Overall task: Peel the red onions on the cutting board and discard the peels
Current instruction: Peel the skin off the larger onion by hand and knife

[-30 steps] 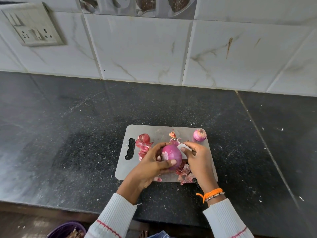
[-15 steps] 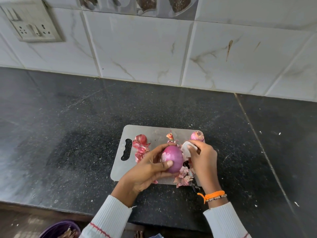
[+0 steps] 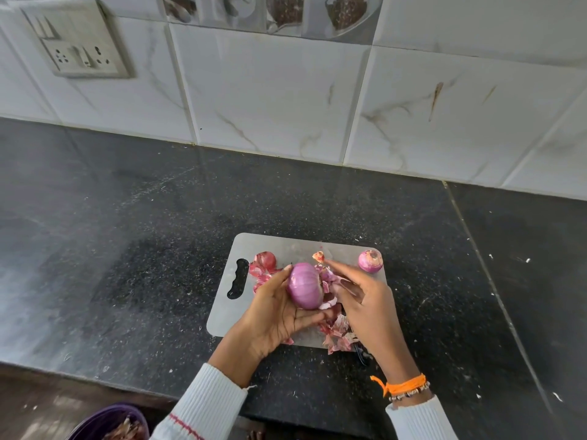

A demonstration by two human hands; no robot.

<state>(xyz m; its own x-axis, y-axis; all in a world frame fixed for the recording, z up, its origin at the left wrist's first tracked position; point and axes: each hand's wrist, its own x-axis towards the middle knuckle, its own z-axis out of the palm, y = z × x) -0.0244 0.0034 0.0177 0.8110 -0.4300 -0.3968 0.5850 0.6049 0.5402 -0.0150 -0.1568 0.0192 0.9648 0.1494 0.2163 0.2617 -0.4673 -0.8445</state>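
Left hand (image 3: 279,312) cups the peeled red onion (image 3: 305,285) above the steel cutting board (image 3: 286,246), stem axis roughly vertical in view. Right hand (image 3: 365,300), fingers extended and holding nothing, sits just right of it, nearer the loose peels (image 3: 336,335).

sleeves: white ribbed knit on both arms, snug cuffs
left sleeve (image 3: 209,404): thin red stripe across it, a loose thread at the cuff
right sleeve (image 3: 419,420): plain white ribbing
right wrist: orange thread band (image 3: 403,385), knotted with a tail; a beaded bracelet (image 3: 409,393) just below it
hands: bare, no rings seen
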